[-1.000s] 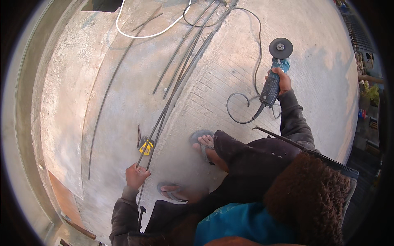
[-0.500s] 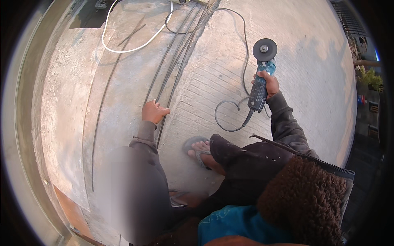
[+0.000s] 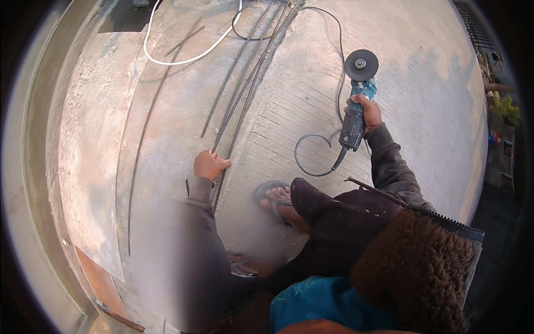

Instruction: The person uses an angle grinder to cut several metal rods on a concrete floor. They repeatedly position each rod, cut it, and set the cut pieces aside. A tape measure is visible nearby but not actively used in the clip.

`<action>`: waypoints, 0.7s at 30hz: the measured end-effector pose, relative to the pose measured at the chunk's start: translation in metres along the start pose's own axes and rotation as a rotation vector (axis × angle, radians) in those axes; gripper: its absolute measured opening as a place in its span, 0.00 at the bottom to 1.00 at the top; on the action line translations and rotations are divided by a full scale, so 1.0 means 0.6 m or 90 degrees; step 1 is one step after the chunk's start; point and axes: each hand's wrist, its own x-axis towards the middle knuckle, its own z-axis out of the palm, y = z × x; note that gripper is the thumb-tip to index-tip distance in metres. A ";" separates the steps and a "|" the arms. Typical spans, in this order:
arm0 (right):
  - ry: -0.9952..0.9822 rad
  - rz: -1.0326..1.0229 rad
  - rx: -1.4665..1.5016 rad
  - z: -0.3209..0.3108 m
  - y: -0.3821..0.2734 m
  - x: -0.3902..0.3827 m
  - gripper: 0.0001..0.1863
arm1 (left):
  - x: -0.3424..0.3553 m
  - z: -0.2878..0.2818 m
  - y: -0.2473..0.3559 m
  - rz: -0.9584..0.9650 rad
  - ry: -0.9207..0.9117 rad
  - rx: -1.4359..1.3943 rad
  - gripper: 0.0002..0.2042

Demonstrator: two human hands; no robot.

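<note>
My left hand is closed, thumb and fingers pinched round a thin steel rod on the concrete. Another rod passes beside the thumb and runs on toward my feet. A shorter-reaching rod ends just beyond the knuckles. In my right hand is a teal and black angle grinder, gripped round its body and held above the ground. Its dark cutting disc points away from me, and no blur shows on it. The hand hides part of the grinder's body.
The grinder's black cord loops on the ridged concrete and runs to the far side. A white hose curves at the far left, near a lone rod. My sandalled foot stands between the hands.
My left hand has moved nearer to me along the rods, so the end of the shorter-reaching rod now shows free of it. My right hand still holds the grinder in nearly the same place.
</note>
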 end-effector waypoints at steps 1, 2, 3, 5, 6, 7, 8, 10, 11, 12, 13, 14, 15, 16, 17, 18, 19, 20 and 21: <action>-0.001 -0.003 0.000 0.000 0.000 0.001 0.17 | -0.001 0.005 0.000 0.010 0.010 -0.015 0.26; -0.002 -0.010 -0.001 0.003 0.001 0.003 0.17 | -0.001 0.007 -0.001 0.018 0.002 -0.038 0.26; -0.003 -0.015 -0.002 0.007 0.005 0.001 0.18 | -0.005 0.008 0.001 0.024 -0.009 -0.060 0.25; -0.002 -0.021 -0.010 0.008 0.010 0.000 0.18 | -0.012 0.021 0.005 0.021 -0.024 -0.073 0.25; -0.001 -0.023 -0.016 0.009 0.010 0.000 0.18 | -0.017 0.031 0.009 0.012 -0.029 -0.062 0.26; 0.000 -0.024 -0.022 0.009 0.009 0.000 0.18 | -0.022 0.041 0.013 0.002 -0.033 -0.052 0.27; -0.011 -0.013 -0.010 0.010 0.007 -0.001 0.17 | -0.025 0.051 0.014 0.001 -0.050 -0.075 0.27; -0.030 0.013 0.013 0.010 0.003 -0.006 0.15 | -0.038 0.066 0.025 -0.004 -0.085 -0.122 0.28; -0.028 0.016 0.010 0.011 0.004 -0.009 0.16 | -0.046 0.071 0.031 -0.004 -0.055 -0.087 0.26; -0.026 0.016 0.007 0.011 0.004 -0.011 0.16 | -0.049 0.077 0.030 0.006 -0.045 -0.075 0.27; -0.025 0.016 0.004 0.011 0.005 -0.013 0.16 | -0.053 0.082 0.027 0.017 -0.033 -0.064 0.27; -0.026 0.015 0.005 0.009 0.010 -0.010 0.17 | -0.057 0.087 0.023 0.026 -0.022 -0.053 0.27; -0.025 0.015 0.005 0.003 0.017 -0.006 0.18 | -0.063 0.084 0.028 0.027 0.012 -0.051 0.27; -0.023 0.015 0.005 -0.002 0.024 -0.002 0.19 | -0.071 0.076 0.035 0.028 0.045 -0.049 0.26; -0.017 0.006 0.005 -0.007 0.032 0.002 0.19 | -0.076 0.074 0.038 0.028 0.078 -0.047 0.27; -0.017 -0.003 0.006 -0.004 0.036 0.006 0.19 | -0.073 0.072 0.025 0.058 0.121 -0.051 0.25; -0.019 -0.012 0.009 0.000 0.039 0.008 0.19 | -0.064 0.064 0.004 0.088 0.166 -0.054 0.24; -0.021 -0.021 0.003 0.003 0.039 0.009 0.19 | -0.056 0.055 -0.016 0.118 0.211 -0.057 0.24; -0.023 -0.026 -0.003 0.005 0.042 0.007 0.19 | -0.052 0.043 -0.024 0.113 0.226 -0.045 0.23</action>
